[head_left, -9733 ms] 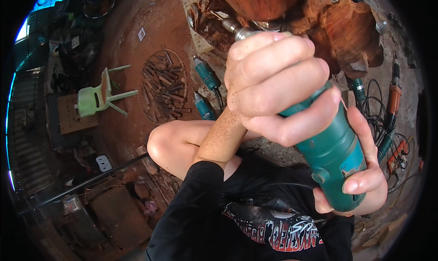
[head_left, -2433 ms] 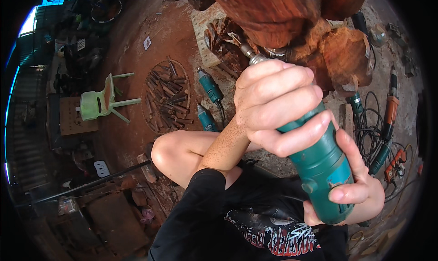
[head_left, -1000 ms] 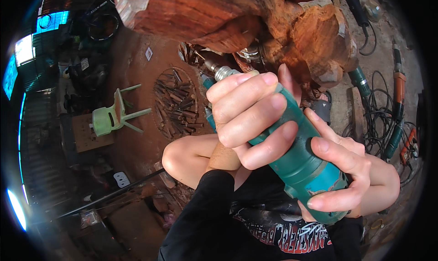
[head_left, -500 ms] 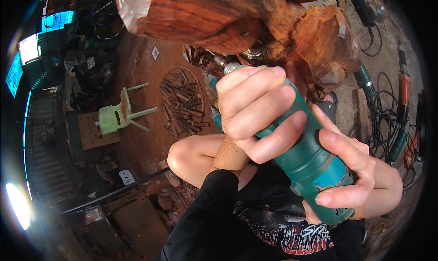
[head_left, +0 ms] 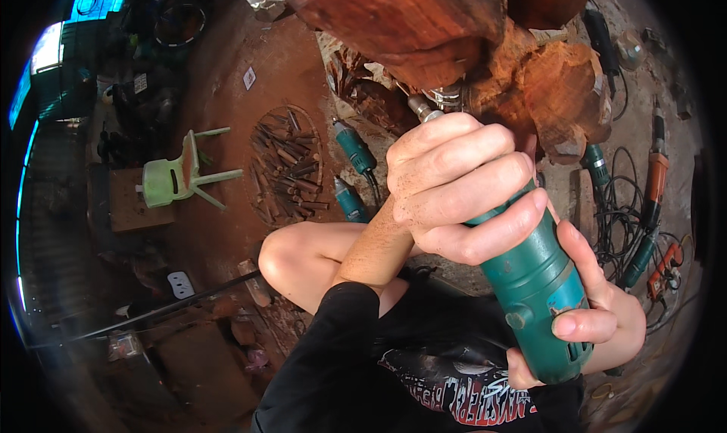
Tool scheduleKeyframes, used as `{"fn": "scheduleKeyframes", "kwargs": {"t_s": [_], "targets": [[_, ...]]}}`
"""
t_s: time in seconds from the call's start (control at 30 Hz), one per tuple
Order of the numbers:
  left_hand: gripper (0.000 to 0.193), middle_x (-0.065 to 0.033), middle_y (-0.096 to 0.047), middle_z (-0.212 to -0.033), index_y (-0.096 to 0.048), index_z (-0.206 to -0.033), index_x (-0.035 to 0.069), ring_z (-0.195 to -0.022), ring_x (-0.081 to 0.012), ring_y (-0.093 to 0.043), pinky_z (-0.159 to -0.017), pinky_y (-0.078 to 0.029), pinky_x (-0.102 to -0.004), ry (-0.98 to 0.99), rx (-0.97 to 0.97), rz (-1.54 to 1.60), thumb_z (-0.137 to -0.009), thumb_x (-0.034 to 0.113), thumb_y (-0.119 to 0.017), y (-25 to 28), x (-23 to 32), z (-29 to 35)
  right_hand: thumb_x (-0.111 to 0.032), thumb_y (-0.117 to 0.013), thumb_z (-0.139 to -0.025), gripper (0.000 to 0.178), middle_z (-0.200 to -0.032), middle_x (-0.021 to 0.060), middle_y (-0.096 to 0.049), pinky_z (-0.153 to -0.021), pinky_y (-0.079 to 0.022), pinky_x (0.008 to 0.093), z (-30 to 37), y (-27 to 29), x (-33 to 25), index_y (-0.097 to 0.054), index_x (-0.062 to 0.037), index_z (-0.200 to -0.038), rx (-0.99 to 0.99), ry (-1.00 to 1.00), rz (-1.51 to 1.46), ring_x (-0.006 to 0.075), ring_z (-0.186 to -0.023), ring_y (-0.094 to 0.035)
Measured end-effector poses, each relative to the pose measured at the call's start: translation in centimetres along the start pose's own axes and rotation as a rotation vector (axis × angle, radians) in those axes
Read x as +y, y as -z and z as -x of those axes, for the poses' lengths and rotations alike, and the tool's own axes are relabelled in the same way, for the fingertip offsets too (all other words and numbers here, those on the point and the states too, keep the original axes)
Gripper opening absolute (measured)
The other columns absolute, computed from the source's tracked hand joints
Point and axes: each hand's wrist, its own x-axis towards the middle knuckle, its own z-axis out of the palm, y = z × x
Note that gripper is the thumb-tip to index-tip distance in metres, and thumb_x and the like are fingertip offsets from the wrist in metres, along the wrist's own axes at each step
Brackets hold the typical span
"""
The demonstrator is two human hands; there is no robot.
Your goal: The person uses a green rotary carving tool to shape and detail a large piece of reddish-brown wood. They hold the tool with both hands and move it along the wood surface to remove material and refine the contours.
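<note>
A green die grinder point(head_left: 524, 272) slants across the view in front of me, its metal collet end pointing up and left. My left hand point(head_left: 463, 187) wraps its fingers around the front of the body, with wood dust on the wrist. Around the rear end, my right hand point(head_left: 594, 300) is closed, thumb and fingers on opposite sides. Beyond the tool stands a large reddish-brown wood carving point(head_left: 401, 20) with rounded, rough-cut lobes. The collet point(head_left: 424, 107) lies close under the carving; its bit is too hard to make out, and I cannot tell whether it touches.
Two more green grinders point(head_left: 353, 147) lie left of my hands, beside a round heap of chisels or rods point(head_left: 288, 164). A light-green plastic chair point(head_left: 170, 179) lies farther left. On the right are tangled black cables point(head_left: 625, 198) and an orange-and-black power tool point(head_left: 657, 176).
The carving, my hands and the grinder sit farther right in the picture, as the view has shifted. The grinders on the left show more fully. Both hands keep their hold.
</note>
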Motion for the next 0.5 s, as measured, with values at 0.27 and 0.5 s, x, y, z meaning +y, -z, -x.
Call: {"fn": "scheduleKeyframes", "kwargs": {"t_s": [0.27, 0.5], "targets": [[0.061, -0.0062, -0.065, -0.111, -0.061, -0.116, 0.016, -0.088, -0.0264, -0.072, -0.067, -0.056, -0.0374, 0.015, -0.114, -0.016, -0.068, -0.001, -0.095, 1.5, -0.1, -0.5, -0.005, -0.089, -0.070, 0.076, -0.169, 0.0374, -0.013, -0.118, -0.043, 0.0562, -1.1, -1.6, -1.0, -0.049, -0.0194, -0.132, 0.159, -0.115, -0.104, 0.0636, -0.147, -0.035], [0.050, -0.0038, -0.069, -0.112, -0.069, -0.118, 0.019, -0.095, -0.0240, -0.070, -0.072, -0.056, -0.0359, 0.020, -0.046, -0.009, -0.072, 0.010, -0.085, 1.3, -0.2, -0.3, -0.001, -0.087, -0.074, 0.069, -0.168, 0.0369, -0.017, -0.116, -0.041, 0.0654, -1.0, -1.8, 0.5, -0.051, -0.0189, -0.130, 0.154, 0.004, -0.174, 0.0649, -0.148, -0.033]]}}
